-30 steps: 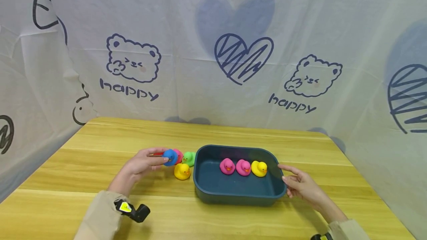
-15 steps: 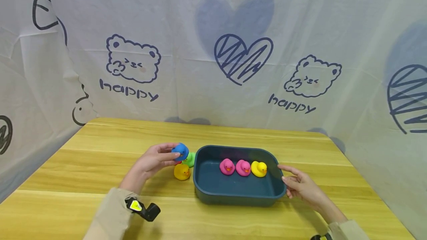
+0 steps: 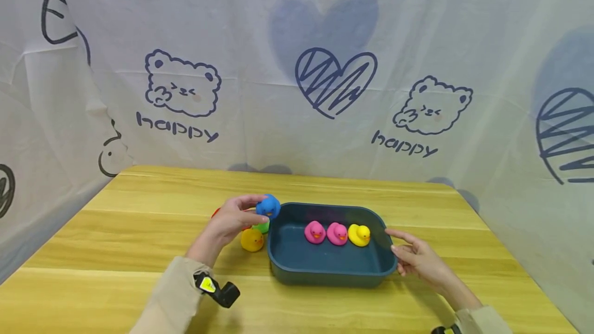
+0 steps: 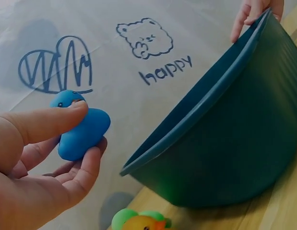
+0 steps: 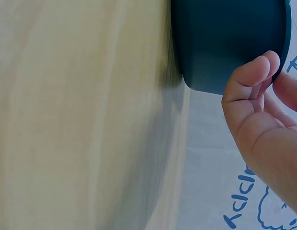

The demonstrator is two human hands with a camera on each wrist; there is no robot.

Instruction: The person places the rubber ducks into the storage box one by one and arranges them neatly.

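Note:
My left hand pinches a blue rubber duck between thumb and fingers, raised near the left rim of a dark teal bin. In the left wrist view the blue duck is apart from the bin wall. Two pink ducks and a yellow duck sit in a row inside the bin. Below my left hand, a yellow duck and a partly hidden green duck rest on the table. My right hand holds the bin's right rim, its fingers curled against the outer wall.
The wooden table runs back to a white cloth with printed hearts and bears. A bit of something red shows behind my left hand. A black wrist camera sits on my left sleeve.
My left hand has carried the blue duck up and to the right, from above the loose ducks to the bin's left rim. My right hand and the bin stay put.

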